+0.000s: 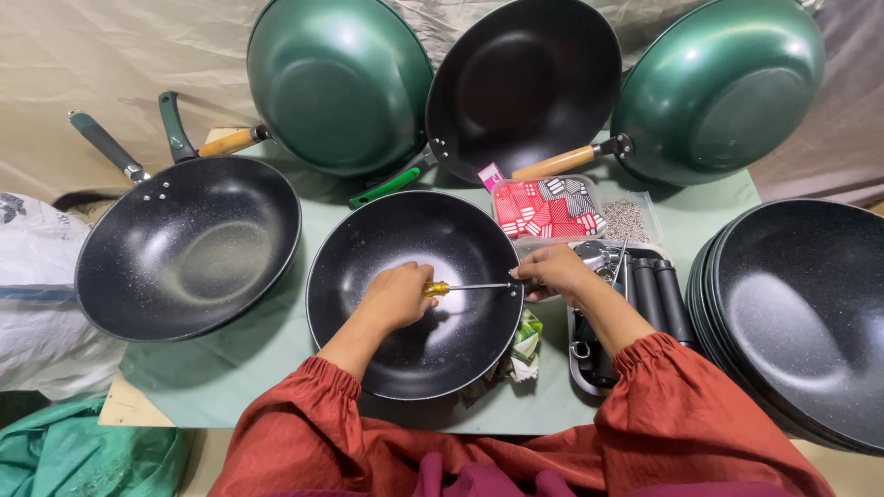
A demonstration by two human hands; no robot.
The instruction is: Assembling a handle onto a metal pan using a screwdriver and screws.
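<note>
Down on the green bench (pixel 249 364), seen from the head camera, a black pan (pixel 414 294) sits in the middle. Inside it, the left hand (pixel 398 294) is closed around the yellow handle of a screwdriver (pixel 465 287), whose shaft runs level toward the pan's right rim. The right hand (pixel 551 271) pinches its fingers together at that rim, by the screwdriver's tip. Just right of it lies a tray of black handles (pixel 658 294), with a box of red packets (pixel 546 209) behind. A stack of pans (pixel 801 317) stands at far right.
</note>
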